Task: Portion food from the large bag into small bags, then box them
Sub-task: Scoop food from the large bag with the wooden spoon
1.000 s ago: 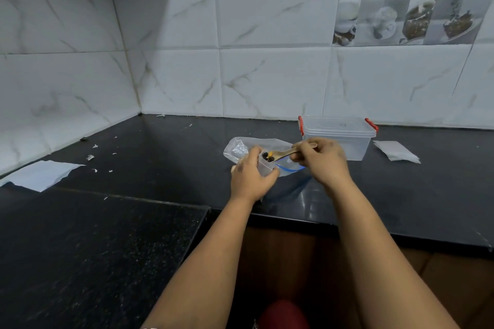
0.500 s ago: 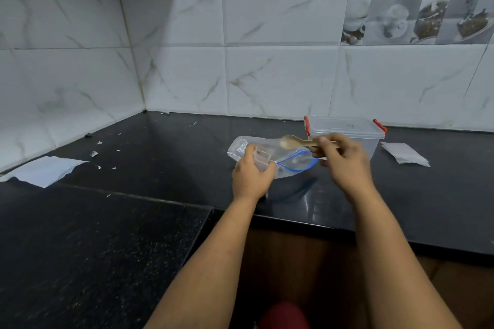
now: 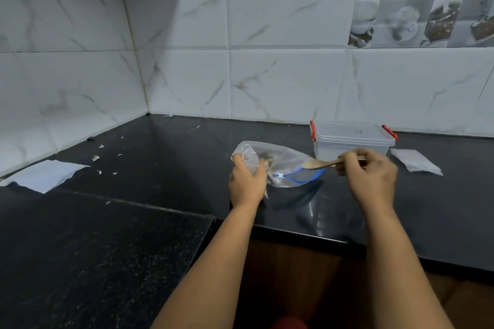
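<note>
A small bag (image 3: 251,161) is being gripped by the left hand (image 3: 247,181) beside the large bag (image 3: 286,165); a spoon (image 3: 320,164) is being pinched by the right hand (image 3: 370,172). No writing is being made out on the box (image 3: 352,140).

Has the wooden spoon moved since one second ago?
Yes. The wooden spoon left the small bag and went right, toward the plastic box.
</note>
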